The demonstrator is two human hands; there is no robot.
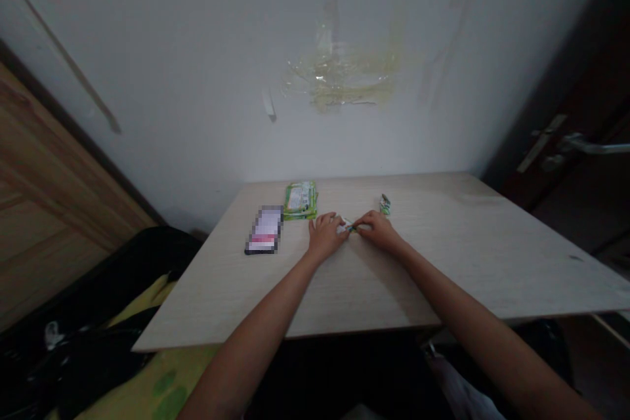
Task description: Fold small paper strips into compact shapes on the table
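Note:
A small folded green-and-white wrapper (347, 226) lies on the table between my two hands. My left hand (325, 235) rests on the tabletop with its fingers bent, and its thumb and index finger hold down the wrapper's left end. From the other side, my right hand (380, 231) pinches the right end between thumb and fingertips. My fingers partly hide the wrapper. Just beyond the right hand stands another folded green-and-white wrapper piece (384, 204). Flat green printed packets (301, 201) lie past my left hand, apparently stacked.
A phone (266, 230) with a blurred screen lies left of my hands on the pale wooden table (364, 302). Behind the table rises a white wall (207, 79) with peeling tape. A dark door with a metal handle (590, 144) is at right, and yellow fabric (172, 380) below left.

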